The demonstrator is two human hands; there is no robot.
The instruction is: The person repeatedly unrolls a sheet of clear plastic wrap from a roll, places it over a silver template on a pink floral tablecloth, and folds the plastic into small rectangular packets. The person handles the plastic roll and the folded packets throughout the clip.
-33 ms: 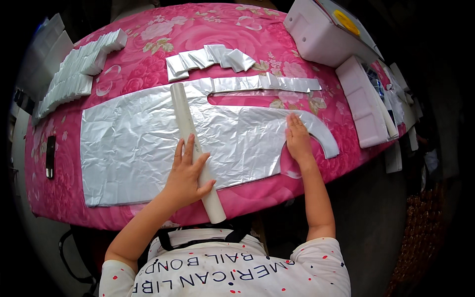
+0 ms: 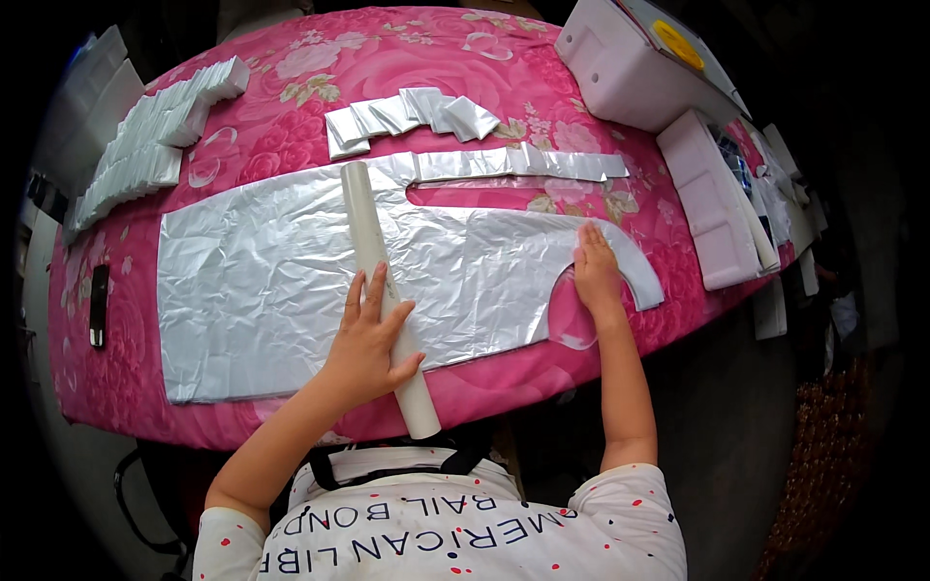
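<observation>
A silvery-white plastic sheet [image 2: 252, 290], in the shape of a bag or apron with two straps at its right end, lies spread on the table. One strap is folded narrow along the far side; the nearer one curves round at the right. Across the sheet lies a long pale tube [image 2: 362, 218], its near end reaching past the sheet's near edge. My left hand [image 2: 366, 351] rests on this tube with fingers spread, not wrapped round it. With fingers stretched out, my right hand [image 2: 598, 273] presses flat on the curved strap.
Several folded plastic packets [image 2: 392, 114] lie beyond the sheet. Rows of similar packets [image 2: 145, 145] stand at the far left. A black phone [image 2: 99, 305] lies near the left edge. White foam boxes [image 2: 712, 198] stand at the right. A pink floral cloth [image 2: 281, 53] covers the table.
My right hand has slid a little to the right along the strap. The far end of the tube has shifted slightly right, while my left hand stays almost in place.
</observation>
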